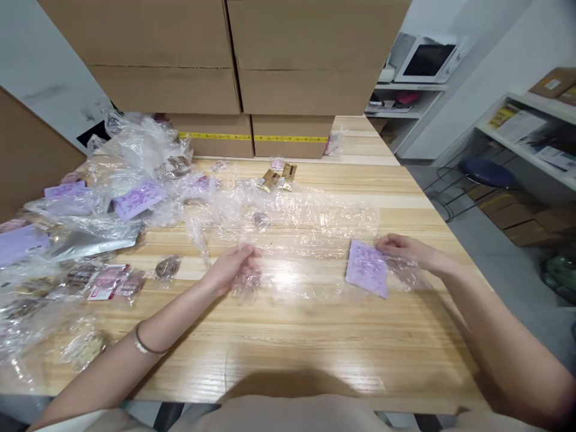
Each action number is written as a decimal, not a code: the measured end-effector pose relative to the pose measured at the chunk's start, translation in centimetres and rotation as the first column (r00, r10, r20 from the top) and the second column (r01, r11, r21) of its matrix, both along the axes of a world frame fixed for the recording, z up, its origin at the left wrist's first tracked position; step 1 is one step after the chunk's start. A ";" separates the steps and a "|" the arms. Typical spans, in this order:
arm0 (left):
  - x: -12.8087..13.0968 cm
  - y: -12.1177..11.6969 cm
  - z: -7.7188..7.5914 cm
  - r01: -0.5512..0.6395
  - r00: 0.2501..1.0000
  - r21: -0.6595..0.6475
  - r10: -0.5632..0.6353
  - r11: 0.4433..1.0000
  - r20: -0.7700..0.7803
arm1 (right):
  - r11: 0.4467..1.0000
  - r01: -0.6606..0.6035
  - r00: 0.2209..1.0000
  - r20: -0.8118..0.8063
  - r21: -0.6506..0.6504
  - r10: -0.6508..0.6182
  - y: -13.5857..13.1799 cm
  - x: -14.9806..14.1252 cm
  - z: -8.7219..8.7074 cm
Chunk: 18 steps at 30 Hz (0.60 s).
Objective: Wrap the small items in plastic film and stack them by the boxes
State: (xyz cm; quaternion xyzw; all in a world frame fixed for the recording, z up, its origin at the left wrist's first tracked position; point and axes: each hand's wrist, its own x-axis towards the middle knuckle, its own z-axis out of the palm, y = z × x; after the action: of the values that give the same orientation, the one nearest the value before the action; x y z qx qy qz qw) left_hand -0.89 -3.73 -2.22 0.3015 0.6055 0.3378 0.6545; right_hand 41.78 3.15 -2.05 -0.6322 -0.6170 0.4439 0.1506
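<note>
In the head view my left hand [234, 267] is closed on the crumpled near-left end of a clear plastic wrap [310, 279], which spreads over the wooden table. My right hand [402, 249] has its fingers pinched on a loose piece of clear plastic [405, 270] that hangs below them. Against those fingertips lies a purple patterned packet [366, 268], flat and slightly turned; whether the plastic is joined to it I cannot tell. A small dark wrapped piece [261, 221] rests beyond my left hand. Two gold sachets [278, 178] lie farther back.
A heap of clear wrappers [144, 144] and purple packets [139, 199] covers the table's left side, with a silver pouch [96, 240] and a red-and-white packet [108, 282]. Stacked cardboard boxes [306, 90] stand at the back. To the right are a stool [486, 173] and shelves.
</note>
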 end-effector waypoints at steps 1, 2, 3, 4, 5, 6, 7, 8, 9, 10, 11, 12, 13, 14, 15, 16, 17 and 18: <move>-0.4 0.0 -0.1 0.047 0.999 0.019 -0.046 0.999 -0.025 | 0.999 -0.049 0.982 0.182 0.015 0.045 0.5 0.8 0.6; -0.6 0.1 -0.1 0.107 0.993 0.030 -0.106 0.994 -0.049 | 0.995 -0.076 0.934 0.354 0.064 0.048 1.1 1.1 1.3; -0.8 0.1 -0.1 0.175 0.983 0.039 -0.172 0.984 -0.070 | 0.985 -0.093 0.867 0.497 0.148 0.007 1.8 0.9 2.1; -1.0 0.1 0.0 0.240 0.968 0.050 -0.235 0.970 -0.089 | 0.961 -0.120 0.798 0.600 0.249 -0.055 2.6 0.1 2.9; -1.2 0.1 0.2 0.306 0.949 0.060 -0.299 0.950 -0.104 | 0.918 -0.174 0.741 0.661 0.357 -0.116 3.6 -1.3 3.7; -1.4 0.1 0.4 0.369 0.926 0.067 -0.361 0.927 -0.111 | 0.862 -0.260 0.720 0.683 0.435 -0.127 4.7 -3.1 4.4; -1.6 0.1 0.6 0.426 0.902 0.068 -0.417 0.902 -0.113 | 0.803 -0.375 0.717 0.694 0.463 -0.066 6.0 -5.3 4.9; -1.8 0.0 0.8 0.469 0.881 0.059 -0.461 0.881 -0.108 | 0.752 -0.455 0.718 0.696 0.477 -0.007 7.4 -7.8 5.3; -2.0 0.0 0.9 0.497 0.866 0.041 -0.492 0.867 -0.090 | 0.723 -0.495 0.727 0.685 0.482 0.041 8.9 -10.5 5.4; -2.2 0.0 1.1 0.512 0.858 0.015 -0.510 0.859 -0.055 | 0.726 -0.486 0.753 0.654 0.486 0.066 10.5 -13.3 5.4; -2.4 0.0 1.2 0.517 0.856 -0.017 -0.517 0.856 -0.007 | 0.763 -0.435 0.794 0.603 0.478 0.076 12.1 -15.9 5.1; -2.5 -0.1 1.2 0.516 0.857 -0.047 -0.514 0.855 0.044 | 0.814 -0.365 0.838 0.541 0.452 0.075 13.6 -18.4 4.8; -2.5 -0.1 1.3 0.515 0.856 -0.068 -0.509 0.855 0.091 | 0.856 -0.291 0.870 0.491 0.427 0.051 15.1 -20.6 4.3; -2.5 -0.1 1.3 0.514 0.855 -0.080 -0.504 0.854 0.122 | 0.889 -0.240 0.882 0.469 0.389 0.033 16.4 -22.5 3.8; -2.4 -0.2 1.2 0.512 0.856 -0.082 -0.500 0.855 0.135 | 0.911 -0.207 0.882 0.470 0.355 0.017 17.6 -24.0 3.2; -2.3 -0.2 1.1 0.503 0.861 -0.078 -0.491 0.861 0.130 | 0.919 -0.198 0.882 0.471 0.342 0.015 18.6 -25.1 2.7; -2.2 -0.2 0.9 0.484 0.872 -0.068 -0.475 0.872 0.117 | 0.923 -0.198 0.881 0.472 0.329 0.021 19.5 -25.9 2.3; -2.1 -0.2 0.8 0.459 0.886 -0.052 -0.452 0.887 0.107 | 0.923 -0.209 0.883 0.467 0.324 0.036 20.2 -26.3 2.0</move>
State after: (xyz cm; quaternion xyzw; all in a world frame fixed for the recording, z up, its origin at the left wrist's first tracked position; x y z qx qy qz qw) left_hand -2.99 -3.96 -1.47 0.3942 0.4996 0.1648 0.7536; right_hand 15.48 23.32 -0.08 -0.6376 -0.7459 0.1707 0.0889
